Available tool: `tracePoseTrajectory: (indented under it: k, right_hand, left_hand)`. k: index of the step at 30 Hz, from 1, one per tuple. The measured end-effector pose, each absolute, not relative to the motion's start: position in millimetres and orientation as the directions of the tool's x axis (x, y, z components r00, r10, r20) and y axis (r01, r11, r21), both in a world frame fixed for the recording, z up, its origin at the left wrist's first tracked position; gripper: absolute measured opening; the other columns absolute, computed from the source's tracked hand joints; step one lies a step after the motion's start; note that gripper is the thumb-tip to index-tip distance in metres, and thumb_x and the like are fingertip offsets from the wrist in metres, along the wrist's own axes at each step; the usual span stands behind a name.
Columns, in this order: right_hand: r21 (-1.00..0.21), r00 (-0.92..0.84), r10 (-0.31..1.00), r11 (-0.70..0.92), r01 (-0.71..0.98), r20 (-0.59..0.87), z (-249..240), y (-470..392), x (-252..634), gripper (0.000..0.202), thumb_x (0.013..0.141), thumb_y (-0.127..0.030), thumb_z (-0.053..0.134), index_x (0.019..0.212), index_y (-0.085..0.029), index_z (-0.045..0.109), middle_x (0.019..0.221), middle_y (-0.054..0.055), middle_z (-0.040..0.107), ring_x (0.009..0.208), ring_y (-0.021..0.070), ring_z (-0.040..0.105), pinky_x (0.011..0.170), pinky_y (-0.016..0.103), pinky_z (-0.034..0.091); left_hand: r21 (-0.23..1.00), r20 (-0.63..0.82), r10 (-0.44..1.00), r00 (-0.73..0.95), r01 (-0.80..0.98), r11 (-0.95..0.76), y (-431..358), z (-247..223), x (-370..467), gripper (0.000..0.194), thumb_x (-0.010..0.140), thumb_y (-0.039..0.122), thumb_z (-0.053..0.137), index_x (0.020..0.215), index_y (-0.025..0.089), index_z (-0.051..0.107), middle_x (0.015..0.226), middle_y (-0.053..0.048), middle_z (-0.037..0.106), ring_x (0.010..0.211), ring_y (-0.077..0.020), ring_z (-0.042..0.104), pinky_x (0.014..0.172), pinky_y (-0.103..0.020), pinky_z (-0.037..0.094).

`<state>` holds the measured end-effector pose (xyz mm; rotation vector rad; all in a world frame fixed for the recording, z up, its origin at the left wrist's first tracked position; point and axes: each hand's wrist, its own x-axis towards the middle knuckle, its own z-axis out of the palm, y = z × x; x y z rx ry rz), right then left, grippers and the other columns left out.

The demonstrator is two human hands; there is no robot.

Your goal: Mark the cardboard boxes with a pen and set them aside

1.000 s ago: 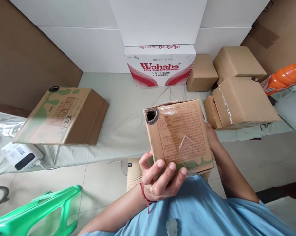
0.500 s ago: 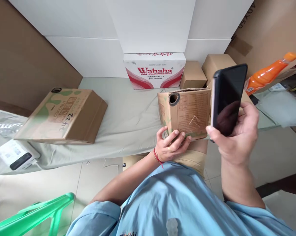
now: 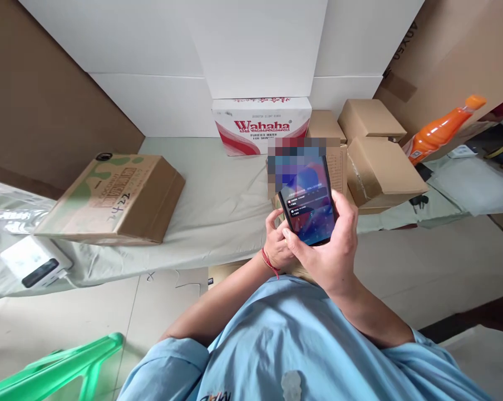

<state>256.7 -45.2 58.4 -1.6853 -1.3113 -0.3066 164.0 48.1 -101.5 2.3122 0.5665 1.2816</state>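
Observation:
A black phone (image 3: 310, 214) with its screen lit is gripped in my right hand (image 3: 329, 245), upright in front of a brown carton (image 3: 339, 167). Much of that carton is hidden behind the phone and a pixelated patch. My left hand (image 3: 276, 245), with a red string on the wrist, is low beside the carton, partly behind the phone and my right hand. Its thumb side shows, but most of its fingers are covered, so its hold on the carton cannot be made out.
A green-printed carton (image 3: 109, 200) lies on the cloth-covered surface (image 3: 213, 206) at left, near a white device (image 3: 37, 262). Behind are a Wahaha box (image 3: 262, 128) and small brown boxes (image 3: 385, 172). An orange bottle (image 3: 443, 131) leans at right. A green stool (image 3: 59, 365) is lower left.
My right hand has brought the phone left, in front of the carton, and the screen has lit up and turned into view. My left hand is now partly covered.

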Motion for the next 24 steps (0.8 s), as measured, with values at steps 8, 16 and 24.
tracePoseTrajectory:
  k: [8, 16, 24]
  right_hand:
    - [-0.581, 0.436, 0.607, 0.052, 0.812, 0.665, 59, -51, 269, 0.088, 0.089, -0.054, 0.081, 0.16, -0.021, 0.04, 0.145, 0.02, 0.059, 0.13, 0.0348, 0.066, 0.111, 0.056, 0.061]
    - [-0.703, 0.581, 0.591, -0.032, 0.71, 0.56, 40, -58, 313, 0.092, 0.088, -0.065, 0.076, 0.158, -0.021, 0.037, 0.145, 0.02, 0.062, 0.126, 0.0336, 0.07, 0.105, 0.053, 0.062]
    - [-0.788, 0.811, 0.533, -0.381, 0.485, 0.242, -19, -51, 346, 0.085, 0.083, -0.056, 0.077, 0.152, -0.019, 0.043, 0.139, 0.02, 0.064, 0.123, 0.0343, 0.07, 0.104, 0.049, 0.059]
  left_hand:
    - [0.05, 0.948, 0.142, 0.283, 0.309, -0.95, 66, -60, 140, 0.021, 0.103, 0.023, 0.065, 0.119, 0.033, 0.074, 0.129, -0.008, 0.077, 0.139, -0.0286, 0.066, 0.114, -0.053, 0.055]
    - [0.264, 0.911, 0.37, 0.183, 0.43, -0.864, 88, -53, 68, 0.05, 0.094, 0.03, 0.073, 0.143, 0.028, 0.062, 0.147, -0.017, 0.06, 0.14, -0.0365, 0.062, 0.112, -0.059, 0.056]
    - [0.705, 0.602, 0.792, 0.102, 0.398, -0.587, 79, -95, 30, 0.062, 0.1, 0.057, 0.069, 0.149, 0.021, 0.06, 0.152, -0.02, 0.059, 0.142, -0.035, 0.059, 0.11, -0.05, 0.057]
